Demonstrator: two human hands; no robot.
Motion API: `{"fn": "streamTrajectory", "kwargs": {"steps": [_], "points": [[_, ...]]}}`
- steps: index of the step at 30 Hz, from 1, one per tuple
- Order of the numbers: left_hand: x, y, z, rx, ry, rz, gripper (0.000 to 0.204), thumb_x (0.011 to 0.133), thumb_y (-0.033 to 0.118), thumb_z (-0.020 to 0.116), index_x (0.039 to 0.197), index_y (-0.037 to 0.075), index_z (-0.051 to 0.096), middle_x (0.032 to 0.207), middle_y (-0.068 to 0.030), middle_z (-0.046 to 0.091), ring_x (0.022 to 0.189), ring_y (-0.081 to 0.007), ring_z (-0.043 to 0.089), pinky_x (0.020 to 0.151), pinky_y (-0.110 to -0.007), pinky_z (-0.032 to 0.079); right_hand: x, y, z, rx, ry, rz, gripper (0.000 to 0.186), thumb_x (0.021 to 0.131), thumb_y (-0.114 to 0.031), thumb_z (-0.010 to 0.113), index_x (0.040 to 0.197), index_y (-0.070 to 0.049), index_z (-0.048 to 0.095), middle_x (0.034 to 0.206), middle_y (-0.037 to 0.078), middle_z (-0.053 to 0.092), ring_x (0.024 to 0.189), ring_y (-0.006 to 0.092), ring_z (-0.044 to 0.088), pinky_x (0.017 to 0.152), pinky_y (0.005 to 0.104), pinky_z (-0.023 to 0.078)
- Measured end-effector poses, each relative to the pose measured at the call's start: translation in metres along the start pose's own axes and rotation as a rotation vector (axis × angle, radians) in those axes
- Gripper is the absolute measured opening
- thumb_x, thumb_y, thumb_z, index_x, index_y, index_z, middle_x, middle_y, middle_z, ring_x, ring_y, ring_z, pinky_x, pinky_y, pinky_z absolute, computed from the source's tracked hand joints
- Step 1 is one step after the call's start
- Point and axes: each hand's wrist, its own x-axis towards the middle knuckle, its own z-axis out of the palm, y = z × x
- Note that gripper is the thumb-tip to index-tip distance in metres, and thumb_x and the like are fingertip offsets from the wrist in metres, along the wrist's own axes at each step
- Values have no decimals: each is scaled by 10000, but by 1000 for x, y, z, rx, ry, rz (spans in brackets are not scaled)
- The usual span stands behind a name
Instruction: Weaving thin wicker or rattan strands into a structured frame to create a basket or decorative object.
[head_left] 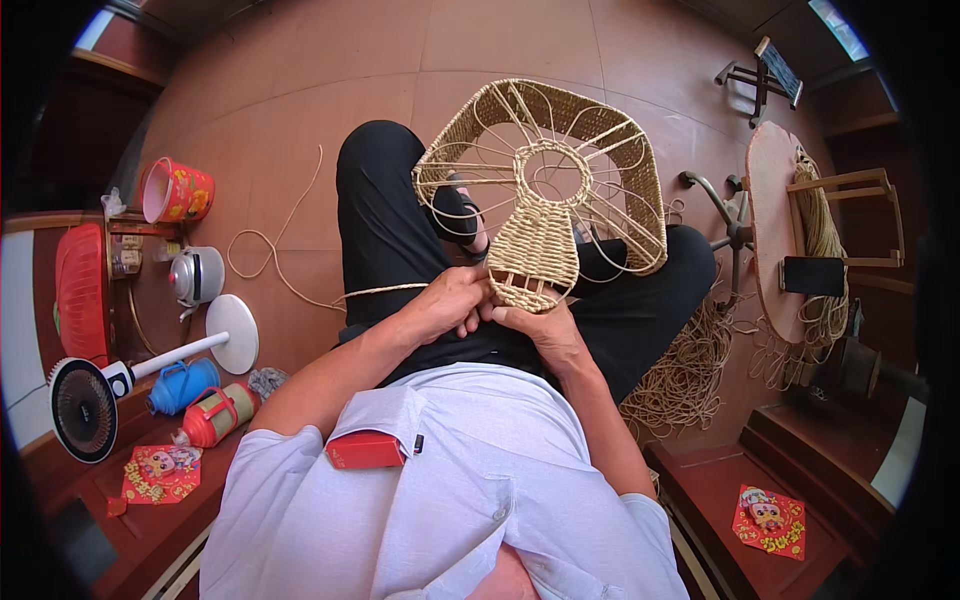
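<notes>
Tan woven frame (538,240), round-cornered, partly open-spoked

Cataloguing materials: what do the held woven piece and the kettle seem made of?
Woven piece: probably plant fibre or paper cord, matte tan, judging by its interlaced strands.
Kettle: likely metal, smooth and silvery with soft highlights; which metal, I can't tell.

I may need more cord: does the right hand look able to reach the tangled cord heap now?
Probably not directly: the right hand is occupied at the woven frame, and the right thigh lies between it and the cord heap.
</notes>
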Motion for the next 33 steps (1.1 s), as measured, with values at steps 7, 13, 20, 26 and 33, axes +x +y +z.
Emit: {"fn": "streamTrajectory", "kwargs": {"steps": [7, 13, 20, 26, 33], "points": [[-9, 4, 8, 149, 106, 87, 315, 1109, 189, 512, 1296, -9, 669, 849, -39, 648, 552, -81, 604, 446, -235, 494, 19, 15, -11, -490, 48, -198, 351, 961, -98, 805, 1293, -26, 720, 1198, 82, 756, 1085, 199, 704, 970, 354, 552], [-40, 9, 13, 484, 514, 493, 199, 1053, 125, 644, 1198, -9, 667, 957, -71, 677, 671, -116, 661, 579, -296, 531, 24, 20, -16, -450, 39, -304, 342, 988, -134, 784, 1310, -46, 710, 1215, 49, 730, 1073, 168, 674, 910, 334, 547], [-56, 31, 23, 527, 566, 718, 106, 995, 51, 727, 1084, -2, 703, 1000, -84, 653, 776, -150, 648, 700, -288, 529, 15, 8, -9, 97, -16, -2, 291, 1055, -275, 742, 1285, -120, 653, 1029, -50, 638, 776, 65, 510, 637, 240, 386], [-50, 43, 28, 671, 567, 702, 104, 969, 77, 739, 1049, 10, 744, 1007, -90, 661, 846, -207, 683, 754, -331, 550, 14, 8, -11, 320, -35, 101, 288, 1046, -282, 754, 1274, -129, 669, 1039, -50, 667, 851, 74, 569, 683, 264, 432], [-55, 52, 29, 936, 627, 720, 127, 931, 132, 752, 1012, 36, 767, 1019, -88, 667, 968, -284, 695, 857, -402, 556, 20, 11, -13, 477, -80, 161, 254, 1034, -218, 760, 1266, -129, 706, 1080, -38, 710, 907, 79, 616, 695, 276, 459]]}}
